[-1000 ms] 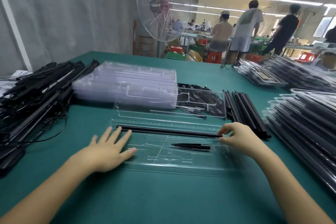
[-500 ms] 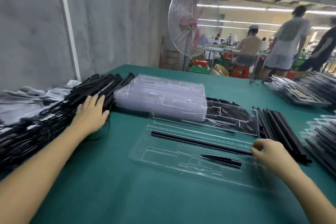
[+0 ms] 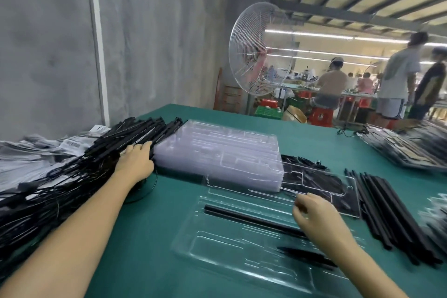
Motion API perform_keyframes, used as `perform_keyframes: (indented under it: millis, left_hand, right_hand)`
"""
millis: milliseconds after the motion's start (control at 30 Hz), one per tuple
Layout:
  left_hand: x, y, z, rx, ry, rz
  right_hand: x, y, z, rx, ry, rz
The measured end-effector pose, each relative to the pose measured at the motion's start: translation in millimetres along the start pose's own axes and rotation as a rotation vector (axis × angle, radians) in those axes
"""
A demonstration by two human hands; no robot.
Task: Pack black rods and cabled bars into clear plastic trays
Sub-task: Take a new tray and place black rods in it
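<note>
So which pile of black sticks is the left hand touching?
The messy pile of cabled bars at the left. The left hand touches it; the bare rods on the right lie neat, wire-free and untouched.

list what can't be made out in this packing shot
- Head view: whether the left hand grips a bar in the pile of black cabled bars; the back of the hand hides the fingertips.
- Head view: the right end of the long black rod in the clear plastic tray; the right hand covers it.
- Head view: print on the white paper sheets; motion blur.
- Head view: the packed trays at the right edge; cut off, blurred.
</note>
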State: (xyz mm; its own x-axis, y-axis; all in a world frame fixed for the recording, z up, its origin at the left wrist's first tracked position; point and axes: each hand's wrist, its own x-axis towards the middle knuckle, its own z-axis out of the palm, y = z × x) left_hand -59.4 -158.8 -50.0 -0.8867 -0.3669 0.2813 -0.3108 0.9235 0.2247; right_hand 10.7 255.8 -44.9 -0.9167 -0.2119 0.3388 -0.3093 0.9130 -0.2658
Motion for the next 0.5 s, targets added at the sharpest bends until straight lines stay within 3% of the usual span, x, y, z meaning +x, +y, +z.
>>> perform_keyframes:
  millis: [167,267,500]
  left_hand:
    - [43.6,20.8,3.1,-0.347,-0.018,-0.114]
    - [59.1,17.6,6.6,-0.161,0.002,-0.153]
    - [82.1,1.0,13.2,0.176,-0.201,-0.095]
  right_hand:
    - [14.2,-6.7,23.0,-0.076,-0.068,-0.059]
    - [18.3,-4.3,24.2,-0.053,-0.091,-0.068]
    - [32.0,1.3,22.3,-0.022,-0.136,-0.068]
